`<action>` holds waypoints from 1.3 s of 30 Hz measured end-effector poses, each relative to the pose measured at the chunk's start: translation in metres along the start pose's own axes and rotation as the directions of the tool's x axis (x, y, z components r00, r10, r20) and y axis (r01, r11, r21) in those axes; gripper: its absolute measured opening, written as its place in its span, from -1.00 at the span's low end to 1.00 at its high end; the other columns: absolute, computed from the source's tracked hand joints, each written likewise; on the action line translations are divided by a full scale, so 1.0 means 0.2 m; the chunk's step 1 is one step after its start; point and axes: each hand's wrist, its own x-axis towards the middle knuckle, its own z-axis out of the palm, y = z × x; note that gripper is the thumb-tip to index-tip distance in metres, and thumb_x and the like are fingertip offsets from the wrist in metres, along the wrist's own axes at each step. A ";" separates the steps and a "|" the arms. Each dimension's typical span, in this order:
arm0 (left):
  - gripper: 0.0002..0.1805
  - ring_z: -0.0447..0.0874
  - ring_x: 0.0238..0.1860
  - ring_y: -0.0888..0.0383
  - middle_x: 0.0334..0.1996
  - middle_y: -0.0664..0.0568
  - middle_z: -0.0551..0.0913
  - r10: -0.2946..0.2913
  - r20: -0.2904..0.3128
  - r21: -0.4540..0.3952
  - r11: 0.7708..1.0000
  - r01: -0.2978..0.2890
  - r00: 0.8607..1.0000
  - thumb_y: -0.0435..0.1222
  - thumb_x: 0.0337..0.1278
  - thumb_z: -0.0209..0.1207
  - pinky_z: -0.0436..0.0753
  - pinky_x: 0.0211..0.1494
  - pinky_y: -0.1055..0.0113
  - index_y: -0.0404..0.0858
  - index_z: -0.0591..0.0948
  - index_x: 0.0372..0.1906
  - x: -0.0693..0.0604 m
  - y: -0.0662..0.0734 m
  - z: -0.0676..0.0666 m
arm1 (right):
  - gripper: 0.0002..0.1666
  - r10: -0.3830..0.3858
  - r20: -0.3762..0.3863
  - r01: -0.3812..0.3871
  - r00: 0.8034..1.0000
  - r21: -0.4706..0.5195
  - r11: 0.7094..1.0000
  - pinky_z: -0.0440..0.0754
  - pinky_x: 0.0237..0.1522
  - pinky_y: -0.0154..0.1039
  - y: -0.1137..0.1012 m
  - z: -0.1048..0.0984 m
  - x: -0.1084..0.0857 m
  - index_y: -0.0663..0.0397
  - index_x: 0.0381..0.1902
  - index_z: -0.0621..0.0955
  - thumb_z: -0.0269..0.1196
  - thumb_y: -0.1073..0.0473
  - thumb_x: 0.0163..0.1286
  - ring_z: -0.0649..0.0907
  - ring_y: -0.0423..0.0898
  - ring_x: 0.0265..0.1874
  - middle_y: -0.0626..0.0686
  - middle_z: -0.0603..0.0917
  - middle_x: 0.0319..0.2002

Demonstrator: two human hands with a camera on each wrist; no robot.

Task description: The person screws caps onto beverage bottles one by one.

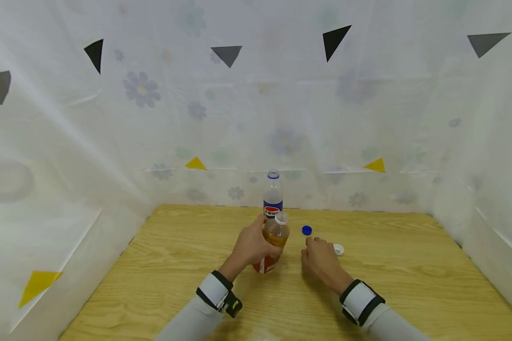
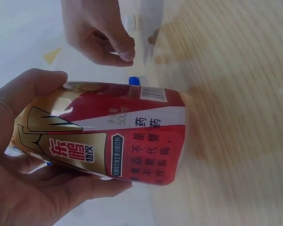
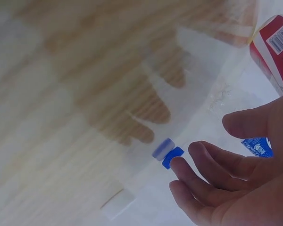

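Note:
My left hand (image 1: pixel 252 244) grips a red and gold drink bottle (image 2: pixel 108 127) around its body, thumb on one side and fingers on the other. In the head view the bottle leans to the right, its clear neck bare of a cap. Whether its base touches the table cannot be told. Just behind it stands a clear bottle with a blue label (image 1: pixel 273 195), also uncapped. My right hand (image 1: pixel 323 263) hovers low over the table with loosely bent fingers, holding nothing. Nearby lie a blue cap (image 1: pixel 306 230) and a white cap (image 1: pixel 338 249).
A glossy wood-grain table (image 1: pixel 170 246) spreads under both hands. Pale flowered plastic sheeting (image 1: pixel 247 113) with black, grey and yellow triangles hangs behind the table and along both sides. Both wrists wear white straps with black edges.

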 end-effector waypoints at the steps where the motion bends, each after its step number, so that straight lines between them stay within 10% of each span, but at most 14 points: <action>1: -0.16 0.71 0.08 -0.13 0.14 -0.13 0.67 0.003 -0.002 -0.003 1.000 -0.003 1.000 -0.17 -0.14 0.56 0.70 0.06 -0.10 -0.17 0.42 0.32 0.00 0.00 0.00 | -0.82 -0.006 -0.007 0.006 1.000 -0.003 1.000 0.58 -0.40 0.04 0.00 0.00 0.00 0.25 -0.40 0.58 0.31 0.25 0.34 0.63 0.07 -0.50 0.12 0.57 -0.53; 31: -0.19 0.69 0.11 -0.08 0.11 -0.04 0.70 0.004 0.126 0.012 1.000 -0.006 0.992 -0.21 -0.17 0.57 0.66 0.16 -0.09 -0.14 0.52 0.32 0.03 0.01 -0.04 | -0.85 -0.049 -0.045 0.048 0.998 -0.016 0.999 0.58 -0.46 0.03 0.01 -0.02 0.00 0.26 -0.39 0.56 0.32 0.30 0.30 0.63 0.07 -0.52 0.15 0.56 -0.53; 39: -0.20 0.68 0.12 -0.09 0.12 -0.04 0.69 0.009 0.112 0.014 1.000 -0.011 0.994 -0.21 -0.15 0.57 0.66 0.16 -0.09 -0.14 0.52 0.32 0.03 0.00 -0.03 | -0.68 0.023 -0.026 -0.022 0.999 0.063 0.998 0.67 -0.20 0.16 0.02 -0.07 0.06 0.40 -0.03 0.61 0.25 0.20 0.44 0.70 0.24 -0.27 0.34 0.68 -0.23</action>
